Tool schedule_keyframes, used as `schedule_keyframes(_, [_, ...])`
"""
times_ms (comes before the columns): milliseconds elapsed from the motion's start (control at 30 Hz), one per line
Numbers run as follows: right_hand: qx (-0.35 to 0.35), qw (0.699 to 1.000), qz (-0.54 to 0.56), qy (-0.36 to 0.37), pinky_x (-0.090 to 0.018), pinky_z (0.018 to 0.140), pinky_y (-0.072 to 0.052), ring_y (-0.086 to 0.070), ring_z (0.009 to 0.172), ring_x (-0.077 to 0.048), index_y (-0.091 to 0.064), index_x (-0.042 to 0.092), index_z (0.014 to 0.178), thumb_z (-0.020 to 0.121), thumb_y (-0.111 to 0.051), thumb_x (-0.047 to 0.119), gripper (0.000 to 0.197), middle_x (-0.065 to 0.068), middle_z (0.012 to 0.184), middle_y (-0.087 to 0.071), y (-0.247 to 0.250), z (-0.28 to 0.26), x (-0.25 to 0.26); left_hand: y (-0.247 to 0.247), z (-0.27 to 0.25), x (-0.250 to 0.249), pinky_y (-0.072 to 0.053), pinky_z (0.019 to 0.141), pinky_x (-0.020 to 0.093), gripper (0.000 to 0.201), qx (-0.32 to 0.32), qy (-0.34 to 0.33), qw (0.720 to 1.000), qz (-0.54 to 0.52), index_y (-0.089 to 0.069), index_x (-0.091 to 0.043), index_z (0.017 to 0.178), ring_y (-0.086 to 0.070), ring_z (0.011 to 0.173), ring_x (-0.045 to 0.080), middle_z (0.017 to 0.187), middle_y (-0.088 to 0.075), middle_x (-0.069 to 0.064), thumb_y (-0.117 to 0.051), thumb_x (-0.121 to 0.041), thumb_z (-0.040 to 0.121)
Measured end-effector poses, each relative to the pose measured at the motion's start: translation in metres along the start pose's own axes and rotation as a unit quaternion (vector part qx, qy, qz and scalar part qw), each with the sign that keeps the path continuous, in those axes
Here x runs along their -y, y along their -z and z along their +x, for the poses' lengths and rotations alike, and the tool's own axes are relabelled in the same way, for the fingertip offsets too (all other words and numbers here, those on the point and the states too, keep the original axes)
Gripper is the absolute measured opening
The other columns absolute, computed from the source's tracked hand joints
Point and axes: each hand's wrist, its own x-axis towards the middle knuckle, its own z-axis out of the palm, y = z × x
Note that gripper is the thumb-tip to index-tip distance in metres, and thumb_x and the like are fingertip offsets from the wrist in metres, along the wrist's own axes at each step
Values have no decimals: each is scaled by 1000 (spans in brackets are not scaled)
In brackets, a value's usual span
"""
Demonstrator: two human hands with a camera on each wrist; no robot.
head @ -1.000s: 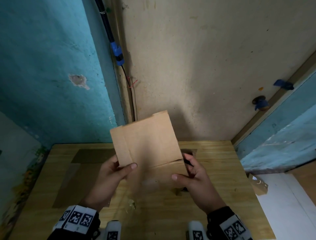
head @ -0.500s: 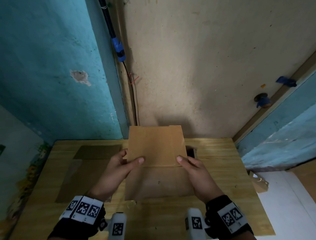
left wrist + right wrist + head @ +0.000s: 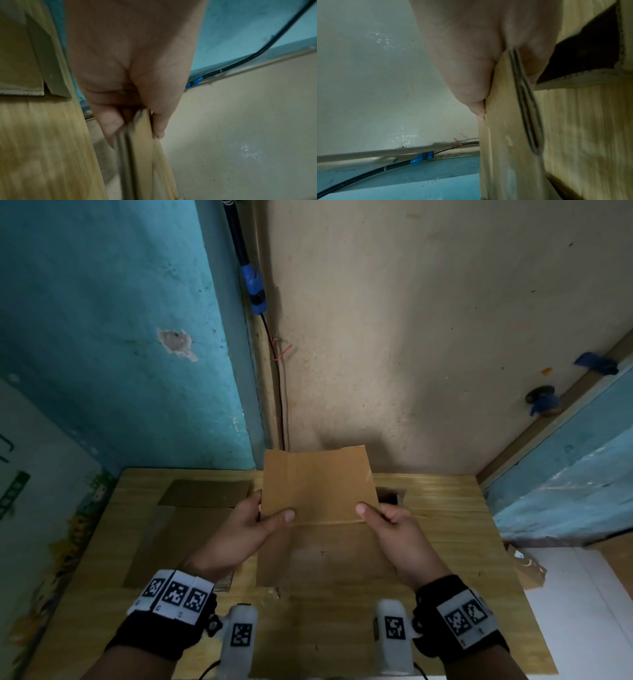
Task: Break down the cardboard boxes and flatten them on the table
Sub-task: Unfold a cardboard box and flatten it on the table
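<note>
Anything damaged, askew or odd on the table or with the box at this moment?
One thing: the table top has a dark rectangular hole with rough edges near its far edge, beside the right hand. Otherwise the folded box is pinched squarely by both hands, left hand included.

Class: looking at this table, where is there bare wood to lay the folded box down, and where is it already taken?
Bare wood: the right side of the table, and the near strip by the wrists. Taken: the left, under the flattened cardboard, and the middle, under the folded box that the left hand and right hand hold.

Collapsed cardboard box [image 3: 317, 491] now squared between hands, no longer tilted.
</note>
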Motion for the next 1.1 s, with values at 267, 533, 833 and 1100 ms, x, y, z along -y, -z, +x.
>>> schedule_keyframes(267, [-39, 998, 35, -29, -42, 86, -60, -75, 92, -25, -73, 21, 107, 100, -64, 41, 24, -5, 97, -80, -35, 22, 4, 8, 3, 11, -59, 84, 44, 22, -157, 36, 983, -84, -71, -15, 115, -74, 98, 29, 105, -78, 8, -56, -24, 102])
schedule_keyframes(533, [41, 997, -65, -14, -37, 89, -61, -74, 93, -15, -74, 26, 93, 103, -60, 40, 22, 8, 89, -77, -84, 32, 4, 47, -7, 39, -49, 64, 27, 26, -232, 92, 965, -76, -71, -11, 105, -71, 81, 19, 93, -75, 6, -55, -32, 102])
schedule_keyframes(833, [134, 953, -262, -77, -51, 85, -63, -72, 101, -29, -44, 15, 144, 100, -60, 38, 52, -12, 121, -70, -167, 67, -41, 114, -3, 114, -52, 80, 30, 33, -324, 137, 931, 98, -73, -20, 93, -67, 90, 26, 87, -72, 1, -56, -47, 99])
schedule_keyframes(1100, [253, 911, -325, -30, -19, 78, -56, -69, 96, -13, -32, 34, 161, 110, -46, 24, 55, -12, 145, -59, -226, 90, -69, 171, 18, 138, -54, 88, 49, 61, -347, 141, 861, 345, -32, -21, 147, -65, 106, 39, 133, -59, 15, -56, -48, 98])
